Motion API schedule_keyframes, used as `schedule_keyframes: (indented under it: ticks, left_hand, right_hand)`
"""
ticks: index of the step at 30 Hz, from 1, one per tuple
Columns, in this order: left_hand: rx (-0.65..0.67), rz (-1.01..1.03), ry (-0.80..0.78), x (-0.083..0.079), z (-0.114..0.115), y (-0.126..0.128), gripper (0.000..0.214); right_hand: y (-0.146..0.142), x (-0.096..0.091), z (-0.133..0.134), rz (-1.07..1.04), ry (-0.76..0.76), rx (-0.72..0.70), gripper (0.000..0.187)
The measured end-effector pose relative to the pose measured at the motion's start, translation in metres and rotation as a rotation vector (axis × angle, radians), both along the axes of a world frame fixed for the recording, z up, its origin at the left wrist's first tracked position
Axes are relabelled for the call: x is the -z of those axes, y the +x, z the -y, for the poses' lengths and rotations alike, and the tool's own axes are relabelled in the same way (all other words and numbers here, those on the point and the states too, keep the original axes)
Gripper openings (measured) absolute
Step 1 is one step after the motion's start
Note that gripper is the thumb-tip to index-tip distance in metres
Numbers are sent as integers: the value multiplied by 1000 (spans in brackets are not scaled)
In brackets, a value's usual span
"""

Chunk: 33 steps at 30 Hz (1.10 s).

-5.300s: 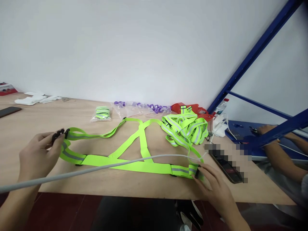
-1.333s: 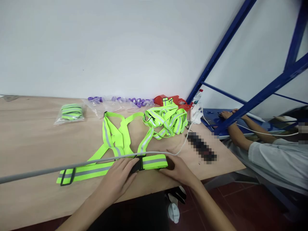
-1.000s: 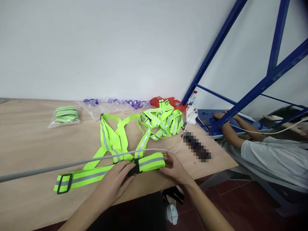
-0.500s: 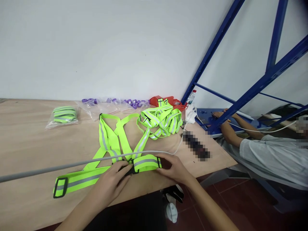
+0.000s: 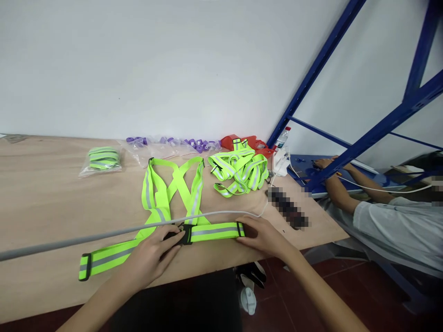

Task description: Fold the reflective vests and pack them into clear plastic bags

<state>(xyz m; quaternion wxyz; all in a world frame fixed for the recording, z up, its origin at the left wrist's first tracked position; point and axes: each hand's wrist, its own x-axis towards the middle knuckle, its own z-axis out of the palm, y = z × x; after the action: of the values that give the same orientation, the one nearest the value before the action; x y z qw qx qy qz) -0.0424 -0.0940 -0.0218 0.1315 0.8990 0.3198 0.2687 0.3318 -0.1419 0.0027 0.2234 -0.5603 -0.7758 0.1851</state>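
Observation:
A neon-yellow reflective vest [image 5: 195, 200] made of straps with grey stripes lies spread on the wooden table. My left hand [image 5: 157, 251] has its fingers closed on the black buckle [image 5: 187, 234] at the middle of the waist strap. At the right end of that strap, my right hand [image 5: 258, 235] pinches the vest beside a black slider [image 5: 240, 229]. Between both hands the strap [image 5: 214, 232] runs straight. Its other end, with another black slider [image 5: 85, 266], lies at the left. A grey cable [image 5: 117, 233] passes over the vest.
Behind lie a heap of similar straps [image 5: 242, 168], a bagged folded vest [image 5: 104, 158], purple rolls [image 5: 199, 145] and a red bag [image 5: 258, 144]. A bottle [image 5: 283, 137] and white charger [image 5: 280, 163] stand near the blue frame [image 5: 311, 69]. Another person's arm [image 5: 341, 191] rests at the right.
The waist strap between my hands has been pulled straight, my right hand moving slightly right. The vest's upper straps lie flatter and apart from the heap. The view has shifted a little.

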Motion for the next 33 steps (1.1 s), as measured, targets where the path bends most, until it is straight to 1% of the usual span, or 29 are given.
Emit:
schedule_keyframes:
  ticks: [5, 11, 13, 16, 17, 18, 20, 22, 23, 24, 25, 27, 28, 29, 30, 31, 33]
  left_hand:
    - [-9, 5, -14, 4, 1, -6, 35]
    - [-21, -15, 14, 7, 1, -5, 34]
    - [2, -25, 33, 6, 2, -3, 33]
    - [37, -40, 62, 2, 3, 1, 32]
    - [46, -46, 76, -1, 4, 2, 33]
    - [56, -51, 92, -5, 5, 3, 34]
    - [80, -40, 122, -16, 6, 0, 40]
    - [79, 9, 147, -31, 8, -13, 46]
    - [54, 43, 153, -38, 9, -24, 46]
    - [-3, 80, 153, -44, 11, -38, 46]
    - [-87, 110, 140, -50, 13, -54, 43]
    - [-345, 168, 72, -57, 18, -87, 40]
    - [-446, 176, 23, -59, 22, -103, 42]
    - [-505, 159, -54, -60, 25, -117, 48]
    - [-535, 128, -149, -61, 28, -127, 53]
    - [-532, 97, -246, -60, 31, -134, 57]
    - [-483, 50, -405, -58, 34, -140, 55]
  right_hand:
    - [4, 3, -1, 57, 4, -13, 48]
    - [-4, -3, -1, 118, -27, 5, 45]
    - [-7, -2, -1, 130, -21, 5, 50]
    - [-10, 2, -1, 130, -8, 5, 67]
    - [-11, 4, -1, 132, 9, 3, 70]
    - [-12, 5, -1, 140, 36, -3, 70]
    - [-16, 7, -1, 166, 128, -26, 63]
    - [-23, 5, -2, 188, 254, -71, 55]
    - [-28, 3, -3, 193, 320, -98, 51]
    - [-33, 0, -3, 195, 382, -127, 47]
    - [-39, -3, -4, 193, 435, -156, 44]
    - [-53, -8, -7, 181, 502, -210, 36]
    - [-61, -10, -10, 170, 521, -233, 33]
    - [-69, -12, -12, 156, 534, -257, 30]
    - [-78, -14, -16, 139, 543, -279, 27]
    - [-88, -16, -19, 121, 553, -304, 24]
    - [-110, -21, -27, 79, 571, -368, 21]
